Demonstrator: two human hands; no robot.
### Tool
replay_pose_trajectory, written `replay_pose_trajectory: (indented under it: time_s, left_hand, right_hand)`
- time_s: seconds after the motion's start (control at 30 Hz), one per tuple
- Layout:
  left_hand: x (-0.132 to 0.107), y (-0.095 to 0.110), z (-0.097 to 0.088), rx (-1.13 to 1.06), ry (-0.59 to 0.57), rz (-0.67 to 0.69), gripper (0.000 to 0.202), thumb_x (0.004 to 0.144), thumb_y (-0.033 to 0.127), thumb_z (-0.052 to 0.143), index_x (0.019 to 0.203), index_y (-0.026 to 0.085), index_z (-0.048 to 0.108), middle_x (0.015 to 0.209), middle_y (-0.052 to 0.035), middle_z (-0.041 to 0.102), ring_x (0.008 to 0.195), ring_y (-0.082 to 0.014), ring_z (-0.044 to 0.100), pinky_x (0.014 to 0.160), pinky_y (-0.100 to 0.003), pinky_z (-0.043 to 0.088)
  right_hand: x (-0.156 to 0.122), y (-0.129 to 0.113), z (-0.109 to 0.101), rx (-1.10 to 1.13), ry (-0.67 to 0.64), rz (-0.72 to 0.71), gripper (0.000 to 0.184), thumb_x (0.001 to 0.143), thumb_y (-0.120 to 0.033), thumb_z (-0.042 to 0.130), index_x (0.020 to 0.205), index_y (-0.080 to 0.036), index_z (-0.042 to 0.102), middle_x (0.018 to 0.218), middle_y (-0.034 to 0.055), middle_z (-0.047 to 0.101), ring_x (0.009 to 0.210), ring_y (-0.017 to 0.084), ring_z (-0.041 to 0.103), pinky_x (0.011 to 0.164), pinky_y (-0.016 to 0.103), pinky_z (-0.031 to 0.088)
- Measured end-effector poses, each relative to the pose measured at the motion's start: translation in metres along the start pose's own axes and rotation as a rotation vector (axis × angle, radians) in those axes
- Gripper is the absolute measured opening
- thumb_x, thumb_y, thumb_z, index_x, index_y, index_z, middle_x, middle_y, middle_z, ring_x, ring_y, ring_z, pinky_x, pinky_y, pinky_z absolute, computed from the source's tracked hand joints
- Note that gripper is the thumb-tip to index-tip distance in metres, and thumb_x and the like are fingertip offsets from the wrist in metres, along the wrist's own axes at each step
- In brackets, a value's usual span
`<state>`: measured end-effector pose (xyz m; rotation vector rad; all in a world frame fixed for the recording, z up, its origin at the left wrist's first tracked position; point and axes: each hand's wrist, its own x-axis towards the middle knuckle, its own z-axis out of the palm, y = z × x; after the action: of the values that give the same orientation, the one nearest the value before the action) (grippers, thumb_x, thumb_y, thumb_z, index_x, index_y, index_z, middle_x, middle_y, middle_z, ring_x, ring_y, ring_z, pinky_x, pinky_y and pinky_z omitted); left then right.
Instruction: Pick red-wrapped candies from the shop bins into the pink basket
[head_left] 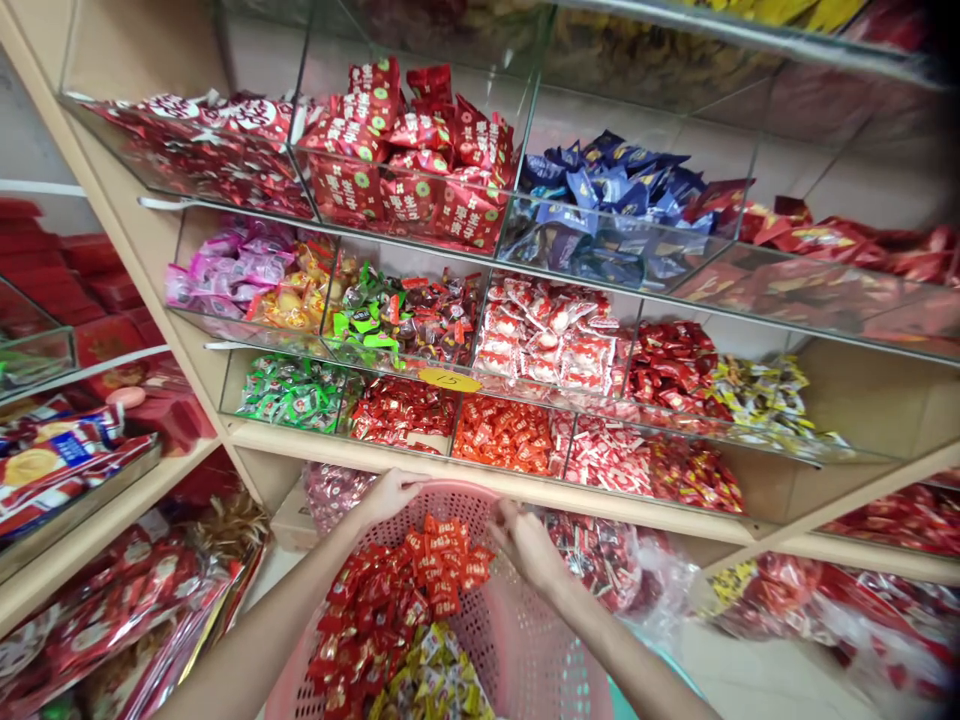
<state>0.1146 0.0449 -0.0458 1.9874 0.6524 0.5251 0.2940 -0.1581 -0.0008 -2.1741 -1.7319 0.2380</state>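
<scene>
Basket position: we hold the pink basket [517, 640] low in front of us, its far rim just under the lowest shelf [525, 490] of sweet bins, so it sits close to the stock.
Left hand: our left hand [390, 495] grips the far rim, fingers curled over the edge, steadying that side.
Right hand: our right hand [529, 545] clasps the rim a little further right; two holds keep the loaded basket level.
Basket look: perforated pink plastic, round.
Contents: red wrapped sweets [405, 590] heaped on the left, yellow wrapped sweets [435, 680] nearest us.
Around: clear bins [510, 435] of red, green and orange sweets above; a yellow price tag [448, 380] marks one.
</scene>
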Motion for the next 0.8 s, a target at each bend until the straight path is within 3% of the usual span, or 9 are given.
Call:
replay_pose_trajectory:
  time_s: [0.1, 0.2, 0.37, 0.5, 0.67, 0.8]
  left_hand:
    - [-0.001, 0.002, -0.001, -0.018, -0.006, -0.021, 0.036, 0.073, 0.034, 0.05, 0.101, 0.017, 0.065, 0.104, -0.0027, 0.065, 0.096, -0.0196, 0.06, 0.09, -0.032, 0.042]
    - [-0.001, 0.003, -0.001, -0.027, 0.003, -0.044, 0.037, 0.073, 0.034, 0.051, 0.102, 0.016, 0.065, 0.103, -0.0034, 0.065, 0.095, -0.0198, 0.06, 0.088, -0.031, 0.043]
    - [-0.001, -0.001, 0.0, -0.011, 0.022, -0.042, 0.036, 0.072, 0.036, 0.051, 0.101, 0.019, 0.065, 0.099, -0.0027, 0.067, 0.096, -0.0209, 0.06, 0.09, -0.034, 0.042]
    - [0.0, -0.005, 0.001, -0.022, 0.035, -0.023, 0.035, 0.073, 0.037, 0.051, 0.098, 0.019, 0.066, 0.103, -0.0032, 0.064, 0.098, -0.0211, 0.059, 0.092, -0.035, 0.041]
    - [-0.001, -0.003, 0.0, -0.029, 0.031, -0.022, 0.035, 0.073, 0.036, 0.051, 0.1, 0.019, 0.066, 0.104, -0.0028, 0.064, 0.099, -0.0198, 0.059, 0.093, -0.033, 0.04]
    - [-0.002, -0.001, -0.001, -0.019, 0.018, -0.016, 0.035, 0.074, 0.035, 0.05, 0.101, 0.019, 0.065, 0.104, -0.003, 0.064, 0.098, -0.0193, 0.059, 0.092, -0.033, 0.041]
  right_hand:
    - [0.031, 0.002, -0.046, 0.057, 0.139, -0.066, 0.02, 0.086, -0.028, 0.034, 0.097, -0.02, 0.049, 0.081, 0.0026, 0.061, 0.07, 0.012, 0.057, 0.066, 0.021, 0.039]
    - [0.066, 0.015, -0.068, -0.035, 0.175, 0.033, 0.019, 0.083, -0.023, 0.04, 0.097, -0.019, 0.051, 0.088, 0.0051, 0.062, 0.077, 0.014, 0.058, 0.068, 0.021, 0.038]
    - [0.109, 0.028, -0.054, -0.18, 0.075, 0.296, 0.024, 0.078, -0.027, 0.049, 0.099, -0.017, 0.054, 0.095, 0.0104, 0.062, 0.086, 0.019, 0.059, 0.068, 0.024, 0.039]
    - [0.126, 0.023, -0.036, -0.152, 0.123, 0.459, 0.032, 0.081, -0.036, 0.044, 0.1, -0.014, 0.055, 0.095, 0.0152, 0.062, 0.09, 0.023, 0.06, 0.07, 0.029, 0.042]
    - [0.131, 0.023, -0.026, -0.097, 0.158, 0.53, 0.049, 0.085, -0.046, 0.027, 0.103, -0.01, 0.055, 0.094, 0.0196, 0.062, 0.087, 0.026, 0.061, 0.068, 0.033, 0.044]
    - [0.13, 0.027, -0.022, -0.055, 0.176, 0.549, 0.051, 0.087, -0.044, 0.02, 0.102, -0.011, 0.056, 0.093, 0.0193, 0.063, 0.087, 0.025, 0.061, 0.069, 0.033, 0.044]
